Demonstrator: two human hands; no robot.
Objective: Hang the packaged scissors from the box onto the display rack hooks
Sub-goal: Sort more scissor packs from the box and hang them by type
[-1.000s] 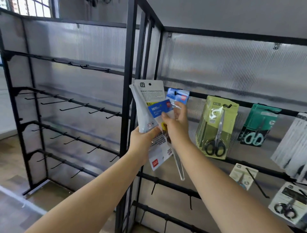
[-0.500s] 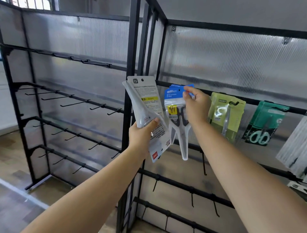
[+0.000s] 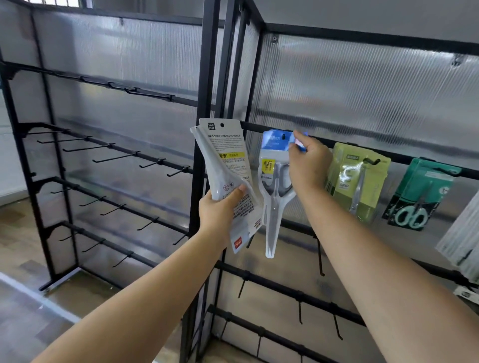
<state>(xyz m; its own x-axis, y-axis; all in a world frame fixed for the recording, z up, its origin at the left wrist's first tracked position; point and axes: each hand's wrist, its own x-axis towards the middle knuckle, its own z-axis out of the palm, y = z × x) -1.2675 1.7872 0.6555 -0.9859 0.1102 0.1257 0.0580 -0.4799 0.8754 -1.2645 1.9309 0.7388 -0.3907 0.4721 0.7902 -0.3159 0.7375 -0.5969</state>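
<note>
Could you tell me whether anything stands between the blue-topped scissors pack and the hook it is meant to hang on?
Nothing visible does: the right hand holds the blue-topped scissors pack at the rail, its hole seemingly on the hook already.

Ribbed translucent panels (image 3: 363,85) are backing the black frames, catching soft light. A wooden floor (image 3: 18,241) is showing at eight o'clock, and a barred window (image 3: 59,2) is peeking in at eleven o'clock.
</note>
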